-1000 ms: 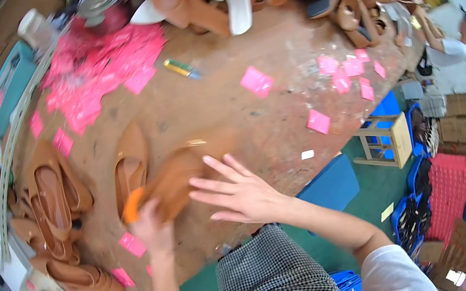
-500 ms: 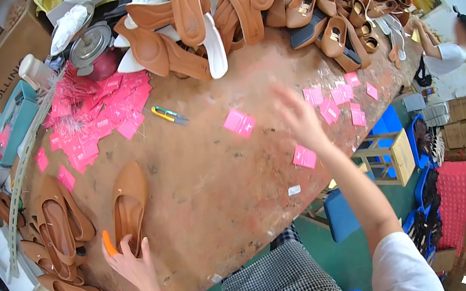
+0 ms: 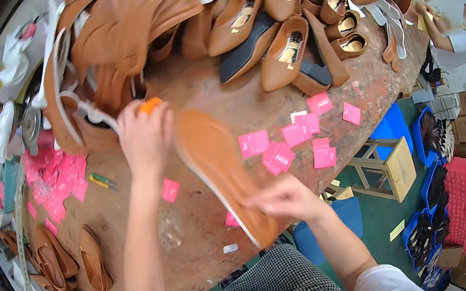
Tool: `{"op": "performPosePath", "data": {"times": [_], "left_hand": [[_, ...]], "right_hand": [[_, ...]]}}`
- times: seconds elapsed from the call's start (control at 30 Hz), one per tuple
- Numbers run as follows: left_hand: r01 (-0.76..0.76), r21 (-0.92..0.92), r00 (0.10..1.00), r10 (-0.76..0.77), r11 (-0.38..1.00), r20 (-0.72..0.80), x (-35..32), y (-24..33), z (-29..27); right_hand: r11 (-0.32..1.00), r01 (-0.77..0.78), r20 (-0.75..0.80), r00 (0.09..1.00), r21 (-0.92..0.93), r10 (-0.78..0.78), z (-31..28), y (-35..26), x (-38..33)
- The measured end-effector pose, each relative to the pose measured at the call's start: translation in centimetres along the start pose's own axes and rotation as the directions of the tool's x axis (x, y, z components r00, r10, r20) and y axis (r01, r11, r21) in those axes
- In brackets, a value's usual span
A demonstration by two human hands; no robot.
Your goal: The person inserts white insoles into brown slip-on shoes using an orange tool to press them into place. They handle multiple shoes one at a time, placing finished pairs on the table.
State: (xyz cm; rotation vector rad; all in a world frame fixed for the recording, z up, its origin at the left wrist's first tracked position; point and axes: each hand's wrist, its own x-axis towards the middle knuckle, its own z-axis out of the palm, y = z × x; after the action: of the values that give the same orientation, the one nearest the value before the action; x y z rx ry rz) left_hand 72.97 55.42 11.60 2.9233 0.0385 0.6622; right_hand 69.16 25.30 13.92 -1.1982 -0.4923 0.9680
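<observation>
**Brown insole point(image 3: 214, 161) between two hands**

The right hand point(image 3: 285, 200) pinches the insole toward its lower end. The left hand point(image 3: 146, 139), an orange cover point(image 3: 151, 105) on one finger, is just beside the upper end, near heaped insoles point(image 3: 122, 31); blur obscures its grip. Pink cards point(image 3: 279, 157), yellow-handled snips point(image 3: 102, 181) and brown shoes point(image 3: 285, 56) lie on the tabletop point(image 3: 195, 255). A wooden stool point(image 3: 401, 171) stands at the right.

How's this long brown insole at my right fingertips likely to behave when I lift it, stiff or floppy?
The insole should flex slightly rather than flop: it looks thin, yet holds a smooth shape by your right hand. It's probably light for its size, given that thinness. Its broad, flat form makes rolling unlikely.
</observation>
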Motion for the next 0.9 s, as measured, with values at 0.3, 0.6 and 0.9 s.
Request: {"op": "performPosePath", "data": {"times": [0.3,0.6,0.9], "left_hand": [[-0.066,-0.316,0.915,0.184,0.946,0.359,10.5,17.5,10.6],[0.754,-0.614,0.634,-0.499,0.231,0.591,-9.2,15.9,-7.2],[0.741,-0.625,0.126,-0.863,-0.246,0.489,-26.0,5.9,-3.7]], "right_hand": [[0.986,-0.146,-0.626,0.777,-0.077,0.066,-6.5,-6.3,-10.8],[0.885,0.134,-0.629,0.75,0.447,0.204,-8.9,-2.7,-14.1],[0.734,-0.13,-0.032,0.989,-0.666,0.146,3.0,-0.4,-0.6]]}}
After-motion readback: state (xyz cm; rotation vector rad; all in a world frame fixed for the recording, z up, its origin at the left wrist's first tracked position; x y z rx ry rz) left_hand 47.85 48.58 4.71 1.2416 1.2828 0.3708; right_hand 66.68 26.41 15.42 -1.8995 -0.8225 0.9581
